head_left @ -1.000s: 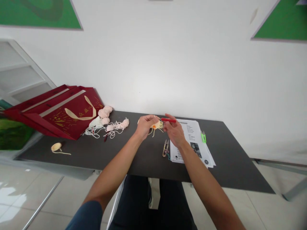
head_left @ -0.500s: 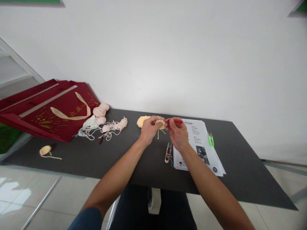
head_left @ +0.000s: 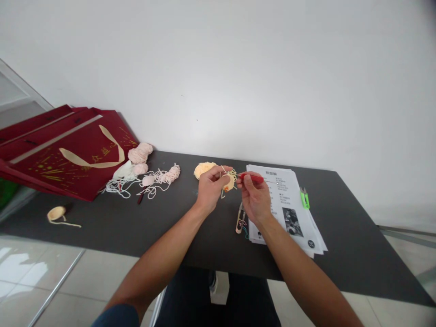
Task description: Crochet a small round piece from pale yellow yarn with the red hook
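My left hand point(head_left: 210, 187) is closed, pinching a small pale-yellow crochet piece point(head_left: 229, 182) between thumb and fingers. A short tail of yarn dangles below the piece. My right hand point(head_left: 255, 196) is wrapped around the red handle of a crochet hook point(head_left: 251, 177), whose thin shaft points left at the piece. Whether the tip sits inside a stitch is too small to tell. Behind my left hand lies a ball of yellow yarn point(head_left: 204, 168), partly hidden by the fingers.
Printed sheets point(head_left: 294, 190) lie under my right forearm, with green thread snips point(head_left: 304, 198) on their right edge. Other snips point(head_left: 240, 220) lie left of them. Pink yarn point(head_left: 168, 175), white yarn point(head_left: 125, 170), red gift bags point(head_left: 86, 152) and a small cream crochet cup point(head_left: 56, 213) are leftward.
My right hand and the hook have shifted slightly right, away from my left hand. The crochet piece shows more between the hands. The whole view has moved a little.
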Tool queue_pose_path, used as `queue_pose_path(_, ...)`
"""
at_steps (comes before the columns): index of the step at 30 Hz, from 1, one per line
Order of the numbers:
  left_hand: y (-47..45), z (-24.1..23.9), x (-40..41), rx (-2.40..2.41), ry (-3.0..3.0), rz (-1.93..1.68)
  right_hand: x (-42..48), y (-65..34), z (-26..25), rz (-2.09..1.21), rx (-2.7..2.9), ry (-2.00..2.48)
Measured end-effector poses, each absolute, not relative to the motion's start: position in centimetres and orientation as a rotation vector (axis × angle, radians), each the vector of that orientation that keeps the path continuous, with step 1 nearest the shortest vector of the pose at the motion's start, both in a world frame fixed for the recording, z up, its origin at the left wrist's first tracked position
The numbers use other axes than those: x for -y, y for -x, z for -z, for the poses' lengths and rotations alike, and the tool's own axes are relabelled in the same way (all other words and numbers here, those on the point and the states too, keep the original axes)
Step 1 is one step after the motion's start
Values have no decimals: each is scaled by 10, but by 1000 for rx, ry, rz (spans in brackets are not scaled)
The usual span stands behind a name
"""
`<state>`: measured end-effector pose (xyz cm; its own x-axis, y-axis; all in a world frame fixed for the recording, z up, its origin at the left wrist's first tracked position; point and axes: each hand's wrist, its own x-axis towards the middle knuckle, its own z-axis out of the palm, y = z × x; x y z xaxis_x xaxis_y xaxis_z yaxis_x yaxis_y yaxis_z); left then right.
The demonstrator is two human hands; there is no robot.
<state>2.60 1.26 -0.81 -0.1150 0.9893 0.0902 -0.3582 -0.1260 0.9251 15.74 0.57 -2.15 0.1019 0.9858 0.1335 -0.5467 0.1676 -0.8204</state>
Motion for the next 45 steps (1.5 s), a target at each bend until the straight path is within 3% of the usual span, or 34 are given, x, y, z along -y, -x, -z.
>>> queue_pose_path(24,-26,15,-11,-1014,-1031,-1542,2,-161,18,-1207,829,623)
queue_pose_path(45,-27,16,-6,-1212,-1181,-1722,11,-159,26,-756,1147,663)
